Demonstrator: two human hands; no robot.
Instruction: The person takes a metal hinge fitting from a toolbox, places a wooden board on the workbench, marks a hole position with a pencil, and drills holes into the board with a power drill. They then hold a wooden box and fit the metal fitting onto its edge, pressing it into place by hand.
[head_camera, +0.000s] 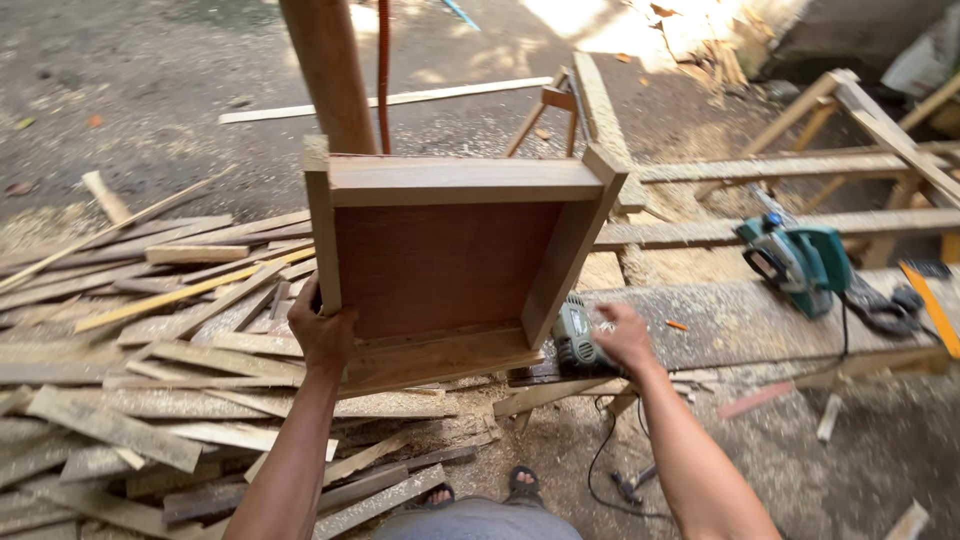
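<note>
A square wooden box frame (450, 260) with a reddish-brown panel stands tilted on the plank workbench (740, 315). My left hand (322, 335) grips its left side rail near the lower corner. My right hand (625, 338) rests on a small grey-green power tool (577, 340), apparently a sander, that sits on the bench just right of the box's lower right corner. A black cord (600, 460) hangs down from the tool toward the floor.
A teal electric planer (798, 258) lies on the bench to the right, with an orange pencil (677, 325) near it. Scrap slats (150, 400) pile up at left. A wooden post (330, 70) stands behind the box. Sawhorses (860, 120) stand at the back right. My sandalled feet (522, 482) show below.
</note>
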